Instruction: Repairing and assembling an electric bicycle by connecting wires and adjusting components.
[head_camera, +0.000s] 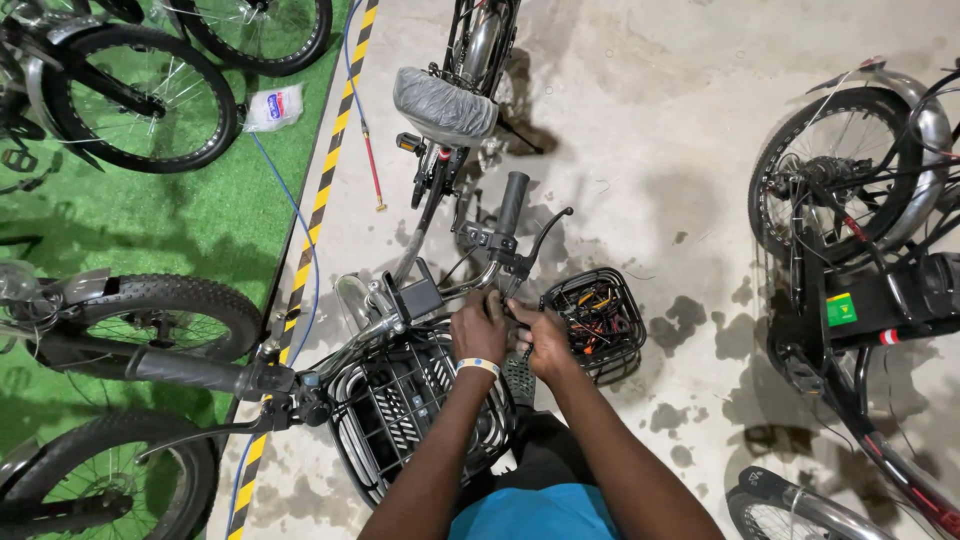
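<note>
Landmark: the handlebar (400, 315) of the bicycle in front of the person; every place below is told from it.
Left hand: the left hand (478, 325) sits on the handlebar near its middle, just beside the black display unit (418, 298); its grip is curled together over the bar or the wiring there, though what it pinches is hidden.
Right hand: the right hand (545, 340) touches the left one just past the bar's middle, knuckles up, grip closed toward the cables under the brake lever (545, 235); whether it clamps a cable or a tool cannot be told.
Arm pose: both forearms reach forward and converge, wrists nearly meeting, probably so 1 hand steadies while the other works a small fitting.
Wristband: a pale band (478, 366) circles the left wrist.
Front basket: a black wire basket (400, 400) hangs below the handlebar, under the left forearm.
Second basket: a smaller wire basket (600, 315) stands on the floor beside the bar's right end, holding tangled orange and red wires, seemingly kept within reach.
Right handle: the black rubber handle (512, 200) points away from the person.
Saddle: a wrapped saddle (443, 105) lies beyond the bar.
Floor: stained concrete (650, 130) beyond the bar.
</note>
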